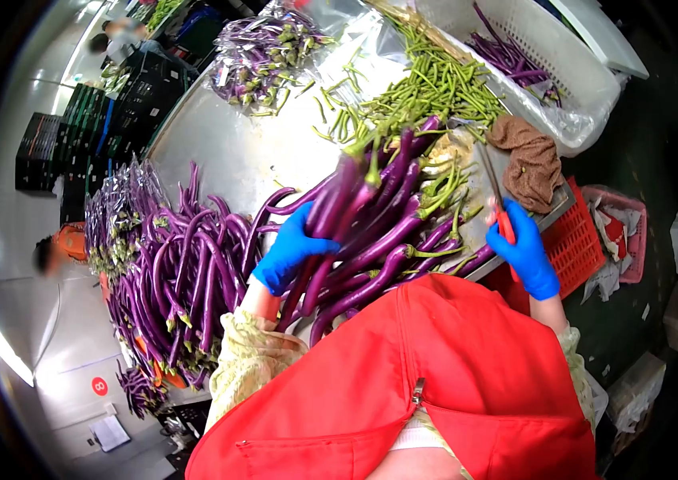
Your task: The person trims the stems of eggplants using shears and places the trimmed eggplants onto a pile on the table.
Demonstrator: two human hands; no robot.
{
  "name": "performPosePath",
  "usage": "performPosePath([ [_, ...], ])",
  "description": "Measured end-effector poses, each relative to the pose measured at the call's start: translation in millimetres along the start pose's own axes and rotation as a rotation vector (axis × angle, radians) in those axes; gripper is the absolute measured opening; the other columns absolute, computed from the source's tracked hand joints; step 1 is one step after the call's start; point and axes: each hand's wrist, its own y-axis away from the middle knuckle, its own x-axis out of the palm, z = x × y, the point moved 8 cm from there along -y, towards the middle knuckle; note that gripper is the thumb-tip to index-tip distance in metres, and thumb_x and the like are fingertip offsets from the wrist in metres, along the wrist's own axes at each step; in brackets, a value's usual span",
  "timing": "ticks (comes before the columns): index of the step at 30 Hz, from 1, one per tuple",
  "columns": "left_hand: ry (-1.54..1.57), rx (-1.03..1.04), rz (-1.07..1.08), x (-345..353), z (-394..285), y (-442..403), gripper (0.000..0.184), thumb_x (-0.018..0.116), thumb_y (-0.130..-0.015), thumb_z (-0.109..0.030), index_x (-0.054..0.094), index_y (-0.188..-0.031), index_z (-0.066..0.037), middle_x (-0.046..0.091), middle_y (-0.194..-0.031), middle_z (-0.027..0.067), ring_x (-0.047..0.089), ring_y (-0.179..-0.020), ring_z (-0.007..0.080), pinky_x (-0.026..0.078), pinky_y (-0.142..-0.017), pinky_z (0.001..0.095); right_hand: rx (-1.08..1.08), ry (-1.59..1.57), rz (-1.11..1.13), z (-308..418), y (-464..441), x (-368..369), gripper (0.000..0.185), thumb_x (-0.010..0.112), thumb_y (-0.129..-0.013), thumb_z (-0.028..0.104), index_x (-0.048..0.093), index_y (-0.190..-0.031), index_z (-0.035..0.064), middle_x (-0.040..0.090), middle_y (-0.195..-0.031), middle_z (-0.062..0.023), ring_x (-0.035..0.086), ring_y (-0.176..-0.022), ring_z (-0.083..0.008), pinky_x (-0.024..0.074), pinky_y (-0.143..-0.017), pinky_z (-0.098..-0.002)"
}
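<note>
In a blue glove, my left hand [292,250] is closed around a few long purple eggplants [336,200], held upright with their stem ends blurred. My right hand [528,254], also gloved in blue, grips red-handled scissors [505,226]. Their blades point away from me, and I cannot tell how far apart they stand. Between my hands lie several loose eggplants [391,244] with green stems, mostly pointing up and right. A larger heap of curved eggplants [195,256] is left of my left hand.
Green beans [427,84] are spread across the metal table [235,148]. Bagged eggplants [263,52] lie at the back. A brown cloth [527,164] sits near the right edge, below a white crate [595,100]. A red basket [579,248] stands at right; black crates [75,132] are stacked at left.
</note>
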Motion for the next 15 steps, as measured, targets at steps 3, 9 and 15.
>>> performPosePath([
  [3,0.150,0.119,-0.019,-19.3,-30.9,25.3,0.080,0.083,-0.056,-0.007,0.047,-0.128,-0.003,0.058,-0.112,0.0042,0.054,-0.102,0.0163,0.042,-0.094,0.0315,0.071,-0.001,0.303,17.4,2.8,26.2,0.051,0.063,-0.076,0.007,0.047,-0.124,-0.0048,0.057,-0.085,-0.0031,0.052,-0.077,-0.0085,0.0454,-0.073,-0.0239],
  [9,0.197,0.139,0.003,-19.8,-35.8,50.0,0.088,0.082,-0.052,-0.003,0.044,-0.132,-0.003,0.056,-0.117,0.0032,0.052,-0.106,0.0154,0.038,-0.098,0.0302,0.115,-0.196,0.667,54.9,-13.6,88.1,0.045,0.063,-0.079,0.010,0.051,-0.122,0.0008,0.057,-0.091,-0.0010,0.052,-0.086,-0.0085,0.0426,-0.081,-0.0242],
  [15,0.186,0.108,0.107,-1.1,-37.2,55.6,0.091,0.080,-0.052,-0.003,0.042,-0.134,-0.004,0.055,-0.120,0.0034,0.050,-0.110,0.0156,0.035,-0.101,0.0297,0.140,-0.180,0.806,51.9,-19.6,113.7,0.041,0.065,-0.080,0.014,0.053,-0.118,0.0035,0.057,-0.091,-0.0004,0.052,-0.086,-0.0074,0.0421,-0.081,-0.0233],
])
